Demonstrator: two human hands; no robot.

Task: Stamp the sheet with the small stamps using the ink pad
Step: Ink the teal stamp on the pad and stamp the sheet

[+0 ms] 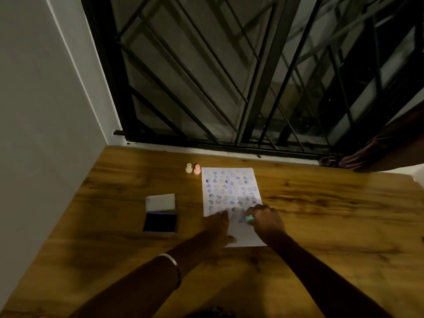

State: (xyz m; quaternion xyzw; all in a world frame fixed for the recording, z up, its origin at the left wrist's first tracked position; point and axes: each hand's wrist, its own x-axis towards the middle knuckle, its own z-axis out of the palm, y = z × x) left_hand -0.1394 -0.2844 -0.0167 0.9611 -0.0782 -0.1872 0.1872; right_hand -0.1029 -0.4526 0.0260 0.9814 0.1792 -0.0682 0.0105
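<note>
A white sheet [231, 189] covered with several rows of purple stamp marks lies on the wooden table [321, 214]. My right hand [267, 220] is shut on a small teal stamp [249, 218], held down against the sheet's lower part. My left hand [218, 226] rests flat with fingers spread on the sheet's lower left edge. An ink pad [160, 222] with dark blue ink lies to the left, its white lid [160, 201] flipped back. A cream stamp [188, 168] and a pink stamp [196, 169] stand upright by the sheet's top left corner.
A black metal window grille [229, 88] rises behind the table's far edge. A white wall [46, 111] bounds the left side. Dark cloth [378, 152] hangs at the far right. A metal bangle [174, 265] circles my left forearm.
</note>
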